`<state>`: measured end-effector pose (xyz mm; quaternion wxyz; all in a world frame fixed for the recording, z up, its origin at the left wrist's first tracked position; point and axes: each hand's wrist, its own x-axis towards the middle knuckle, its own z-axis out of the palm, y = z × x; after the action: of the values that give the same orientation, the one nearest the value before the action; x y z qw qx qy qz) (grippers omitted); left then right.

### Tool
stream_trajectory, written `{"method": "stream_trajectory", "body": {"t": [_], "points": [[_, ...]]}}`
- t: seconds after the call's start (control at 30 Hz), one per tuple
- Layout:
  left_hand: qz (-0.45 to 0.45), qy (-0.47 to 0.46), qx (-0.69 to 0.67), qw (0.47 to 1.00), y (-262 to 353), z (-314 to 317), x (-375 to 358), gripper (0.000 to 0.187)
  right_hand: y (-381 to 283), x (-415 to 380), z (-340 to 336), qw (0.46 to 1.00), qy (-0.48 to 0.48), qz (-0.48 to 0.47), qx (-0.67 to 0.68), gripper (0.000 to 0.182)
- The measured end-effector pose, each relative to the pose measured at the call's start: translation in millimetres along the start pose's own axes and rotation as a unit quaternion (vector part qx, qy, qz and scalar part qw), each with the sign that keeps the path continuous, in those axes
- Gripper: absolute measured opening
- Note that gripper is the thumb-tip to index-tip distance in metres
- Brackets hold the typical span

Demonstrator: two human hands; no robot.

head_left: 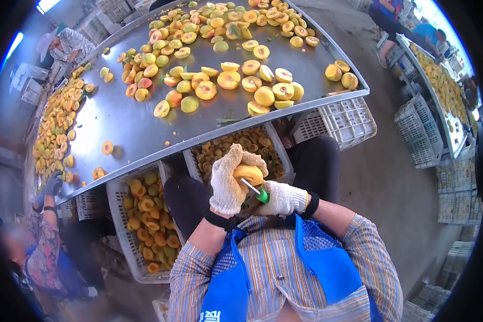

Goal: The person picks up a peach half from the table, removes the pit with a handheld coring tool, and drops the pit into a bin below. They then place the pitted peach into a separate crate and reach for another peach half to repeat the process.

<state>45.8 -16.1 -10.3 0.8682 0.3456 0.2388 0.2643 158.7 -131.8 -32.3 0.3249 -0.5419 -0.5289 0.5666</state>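
My left hand (227,185), in a whitish knit glove, is closed around a yellow peach half (248,173) in front of my chest. In my right hand (285,199), gloved too, is a pitting tool (263,196) with a green handle and a thin metal shaft. Its shaft points up and left to the peach half; whether the tip is in the flesh cannot be made out. Just beyond my hands, between my knees, a white crate (280,150) holds cut fruit pieces. Another white crate (154,277), full of peach halves, stands at the left.
A metal table (145,124) spans the front, with many peach halves (228,80) on it and a raised edge towards me. A co-worker's gloved hand (53,184) is at its left end. An overturned-looking white crate (348,122) and stacked crates (459,185) stand at the right.
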Motion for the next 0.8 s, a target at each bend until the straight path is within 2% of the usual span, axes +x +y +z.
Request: {"method": "stream_trajectory", "body": {"t": [0.03,0.1,0.13,0.17,0.23,0.27,0.3,0.33,0.37,0.4,0.5,0.53,0.57,0.6,0.63,0.67,0.7,0.77,0.8], "points": [[0.001,0.000,-0.001,1.000,1,0,1,0.051,-2,-2,-1,1.000,0.000,0.000,-0.001,0.033],[-0.032,-0.059,0.015,0.998,7,1,2,0.051,-12,-9,-3,0.994,-0.023,0.052,0.098,0.035],[-0.060,-0.061,0.032,0.996,11,2,2,0.048,-5,-8,-1,0.995,-0.018,-0.033,0.096,0.034],[-0.060,-0.061,0.032,0.996,15,5,3,0.048,-4,-8,-2,0.995,-0.018,-0.033,0.096,0.034],[-0.135,-0.038,0.108,0.984,20,8,3,0.045,-3,-6,-6,0.988,0.087,0.003,-0.130,0.027],[-0.127,-0.018,0.095,0.987,16,7,6,0.044,-10,-6,-9,0.979,0.063,0.033,-0.191,0.023],[-0.125,-0.016,0.095,0.987,16,4,5,0.044,-7,-5,-5,0.979,0.060,0.031,-0.191,0.023],[-0.129,-0.049,0.086,0.987,17,2,6,0.044,-2,-7,2,0.999,0.045,-0.020,-0.018,0.021],[-0.131,-0.081,0.075,0.985,16,0,8,0.044,0,-9,6,0.985,0.026,-0.069,0.153,0.019],[-0.124,-0.114,-0.021,0.986,9,-8,9,0.036,-2,-6,9,0.984,0.021,-0.114,0.138,0.017],[-0.113,-0.150,-0.091,0.978,0,-16,7,0.036,15,-2,14,0.994,0.009,-0.087,0.070,0.020],[-0.122,-0.151,-0.096,0.976,-2,-18,7,0.039,21,2,15,0.996,0.065,-0.059,-0.024,0.020],[-0.120,-0.150,-0.096,0.977,-3,-16,7,0.039,25,5,16,0.985,0.119,-0.032,-0.117,0.020],[-0.106,-0.061,-0.100,0.987,-5,-12,7,0.040,13,4,11,0.971,0.152,0.032,-0.180,0.024],[-0.089,0.028,-0.105,0.990,-6,-7,9,0.042,-3,-2,2,0.959,0.123,0.071,-0.245,0.028],[-0.056,0.062,-0.086,0.993,-7,-4,8,0.041,3,1,0,0.955,0.136,0.048,-0.259,0.027],[-0.055,0.061,-0.086,0.993,-7,-4,7,0.041,9,3,0,0.951,0.149,0.027,-0.270,0.027],[-0.045,0.048,-0.136,0.989,-9,-8,7,0.044,10,9,8,0.958,0.091,0.102,-0.251,0.026],[-0.044,-0.008,-0.134,0.990,-11,-12,8,0.044,9,13,24,0.983,0.153,0.036,-0.098,0.026]]}}
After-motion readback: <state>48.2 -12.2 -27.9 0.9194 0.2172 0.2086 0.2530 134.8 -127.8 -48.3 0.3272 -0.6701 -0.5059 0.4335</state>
